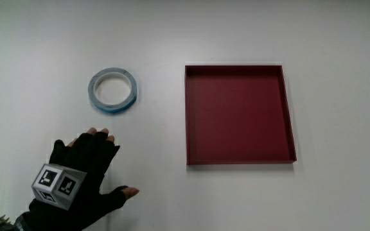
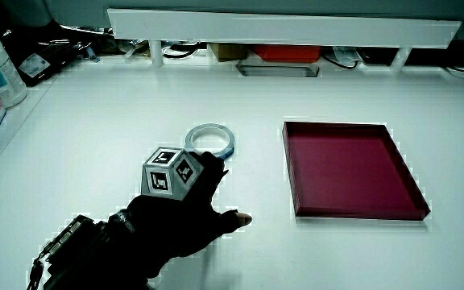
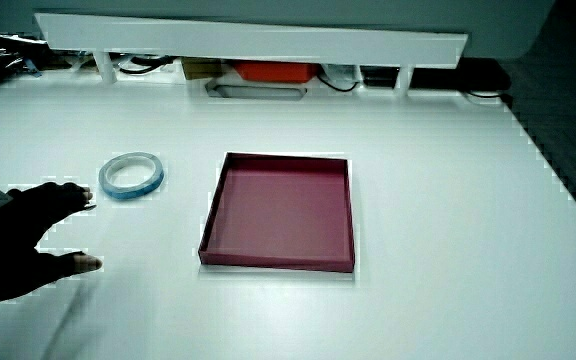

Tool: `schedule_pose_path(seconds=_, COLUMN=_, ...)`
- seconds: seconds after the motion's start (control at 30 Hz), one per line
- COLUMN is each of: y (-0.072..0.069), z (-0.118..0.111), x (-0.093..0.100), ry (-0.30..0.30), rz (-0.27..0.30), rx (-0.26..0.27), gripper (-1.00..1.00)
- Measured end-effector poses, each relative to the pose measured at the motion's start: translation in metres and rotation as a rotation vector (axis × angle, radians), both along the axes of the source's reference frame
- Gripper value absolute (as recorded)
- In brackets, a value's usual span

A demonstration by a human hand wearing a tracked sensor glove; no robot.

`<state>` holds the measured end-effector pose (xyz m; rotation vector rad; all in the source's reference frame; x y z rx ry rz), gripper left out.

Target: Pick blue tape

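Hand spread and empty, just short of the blue tape.

Nearest to me I have the hand [image 1: 82, 173], flat over the white table [image 1: 172, 38], fingers spread wide and thumb splayed out, holding nothing; the patterned cube [image 1: 58, 186] sits on its back. In a side view the hand [image 2: 180, 205] overlaps the near rim of the tape, so I cannot tell contact from there, but the main view shows a strip of bare table between fingertips [image 1: 98, 133] and roll. Next out from the hand lies the blue tape [image 1: 113, 91], flat, its hole facing up, and untouched as far as I can see. Beside the tape, well apart from it, sits a shallow dark red tray [image 1: 239, 160]. Farthest from the tape runs the low white partition [image 2: 280, 28].
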<state>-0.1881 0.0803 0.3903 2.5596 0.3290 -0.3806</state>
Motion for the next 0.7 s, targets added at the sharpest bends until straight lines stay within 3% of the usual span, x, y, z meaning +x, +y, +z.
schedule_pose_path(seconds=0.03, y=0.003, z=0.016, x=-0.008, ry=-0.05, rz=0.025, rx=0.038, gripper=0.0)
schedule_pose_path(seconds=0.07, y=-0.004, z=0.0, x=0.0, ry=-0.008, rz=0.0, rx=0.013, gripper=0.0)
schedule_pose_path(seconds=0.27, y=-0.02, z=0.009, x=-0.007, ry=0.022, rz=-0.022, rx=0.053, gripper=0.0)
schedule_pose_path(seconds=0.3, y=-0.021, z=0.025, x=-0.016, ry=-0.019, rz=0.008, rx=0.068, gripper=0.0)
schedule_pose_path(seconds=0.33, y=-0.025, z=0.02, x=-0.013, ry=-0.035, rz=0.008, rx=0.087, gripper=0.0)
schedule_pose_path(seconds=0.4, y=-0.032, z=0.021, x=-0.014, ry=0.004, rz=-0.022, rx=0.044, gripper=0.0)
schedule_pose_path(seconds=0.57, y=-0.049, z=0.025, x=-0.013, ry=-0.045, rz=-0.015, rx=0.066, gripper=0.0)
schedule_pose_path(seconds=0.7, y=-0.064, z=0.025, x=-0.009, ry=0.03, rz=-0.046, rx=0.04, gripper=0.0)
